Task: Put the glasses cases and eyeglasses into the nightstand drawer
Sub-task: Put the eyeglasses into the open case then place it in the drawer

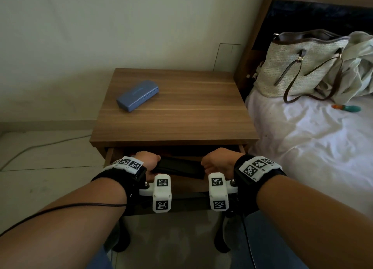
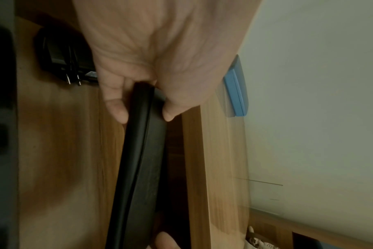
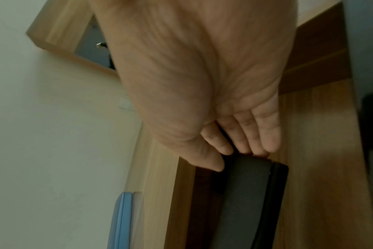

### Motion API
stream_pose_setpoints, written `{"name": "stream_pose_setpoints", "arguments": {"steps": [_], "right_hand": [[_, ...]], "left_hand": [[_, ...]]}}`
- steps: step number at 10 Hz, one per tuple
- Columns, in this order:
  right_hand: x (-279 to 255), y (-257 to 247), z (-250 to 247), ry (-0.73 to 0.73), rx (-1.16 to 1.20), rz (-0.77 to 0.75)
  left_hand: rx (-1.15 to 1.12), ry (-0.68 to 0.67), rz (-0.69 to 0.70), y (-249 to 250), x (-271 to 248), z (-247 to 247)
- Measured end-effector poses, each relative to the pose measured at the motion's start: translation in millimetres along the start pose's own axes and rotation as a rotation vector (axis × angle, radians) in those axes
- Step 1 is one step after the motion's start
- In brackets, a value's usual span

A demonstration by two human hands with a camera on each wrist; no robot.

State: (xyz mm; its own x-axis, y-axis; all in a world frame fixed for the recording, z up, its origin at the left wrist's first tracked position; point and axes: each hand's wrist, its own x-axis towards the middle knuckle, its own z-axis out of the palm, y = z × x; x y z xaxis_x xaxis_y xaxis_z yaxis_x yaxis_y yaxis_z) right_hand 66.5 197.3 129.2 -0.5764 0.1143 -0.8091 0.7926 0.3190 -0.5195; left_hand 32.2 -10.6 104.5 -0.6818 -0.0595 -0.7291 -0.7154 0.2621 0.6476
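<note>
A black glasses case (image 1: 180,167) (image 2: 143,160) (image 3: 251,198) is held over the open nightstand drawer (image 1: 113,153). My left hand (image 1: 148,160) (image 2: 143,104) pinches its left end between thumb and fingers. My right hand (image 1: 217,162) (image 3: 241,150) grips its right end, fingers curled over the edge. A blue glasses case (image 1: 137,95) (image 2: 237,87) (image 3: 122,219) lies closed on the nightstand top (image 1: 191,107), toward the back left. No loose eyeglasses show.
A black plug and cable (image 2: 62,57) lie inside the drawer at its left. A bed with a white sheet (image 1: 312,137) stands right of the nightstand, carrying a woven handbag (image 1: 298,66). A wall is behind, tiled floor (image 1: 44,151) to the left.
</note>
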Motion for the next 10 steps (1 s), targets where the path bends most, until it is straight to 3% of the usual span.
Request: {"name": "stream_pose_setpoints", "arguments": {"steps": [4,6,10], "right_hand": [[59.2,14.6,-13.8,0.070,0.089,0.101],[83.9,13.7,-23.7,0.005,0.051,0.151],[118.5,20.9,-29.2,0.028,0.126,0.207]], "left_hand": [[0.246,-0.141,-0.115,10.7,30.9,23.2],[0.318,-0.214,-0.222,14.2,58.4,30.5],[0.291,-0.205,-0.203,8.3,89.4,51.3]]}}
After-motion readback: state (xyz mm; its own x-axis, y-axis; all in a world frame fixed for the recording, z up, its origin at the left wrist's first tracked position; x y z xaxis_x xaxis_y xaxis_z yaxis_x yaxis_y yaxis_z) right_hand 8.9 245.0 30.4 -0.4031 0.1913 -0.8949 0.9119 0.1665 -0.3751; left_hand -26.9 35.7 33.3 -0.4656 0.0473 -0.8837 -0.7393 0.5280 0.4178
